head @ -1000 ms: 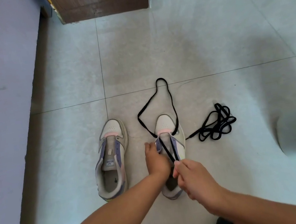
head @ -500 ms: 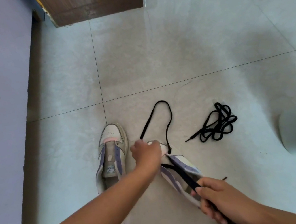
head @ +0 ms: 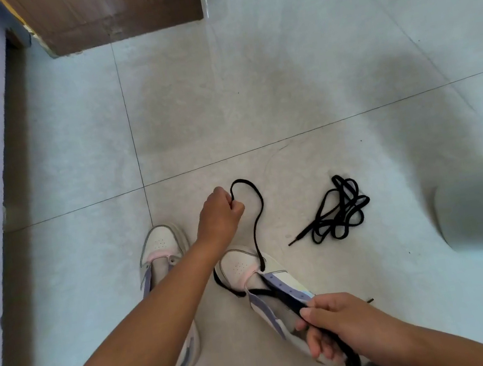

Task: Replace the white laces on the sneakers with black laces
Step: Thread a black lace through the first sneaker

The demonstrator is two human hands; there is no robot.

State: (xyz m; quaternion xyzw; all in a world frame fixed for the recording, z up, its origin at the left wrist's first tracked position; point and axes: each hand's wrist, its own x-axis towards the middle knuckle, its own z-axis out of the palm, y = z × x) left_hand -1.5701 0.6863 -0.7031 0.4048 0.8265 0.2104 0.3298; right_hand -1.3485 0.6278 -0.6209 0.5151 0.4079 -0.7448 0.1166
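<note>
On the tiled floor [head: 281, 82], going left to right, the left sneaker [head: 161, 245] sits with bare eyelets under your forearm, not yet laced. Your left hand [head: 218, 214] is clenched on a loop of the black lace [head: 258, 208] beyond the toes. The right sneaker [head: 246, 265] has only its lowest eyelets threaded, while your right hand [head: 333, 325] pinches the lace's other end. The spare black lace [head: 339, 209] lies bundled, untouched. Most lacing remains, I judge.

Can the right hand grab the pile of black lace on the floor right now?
Probably not yet: the right hand is shut on the lace threaded in the shoe. The floor toward the pile looks bare.
</note>
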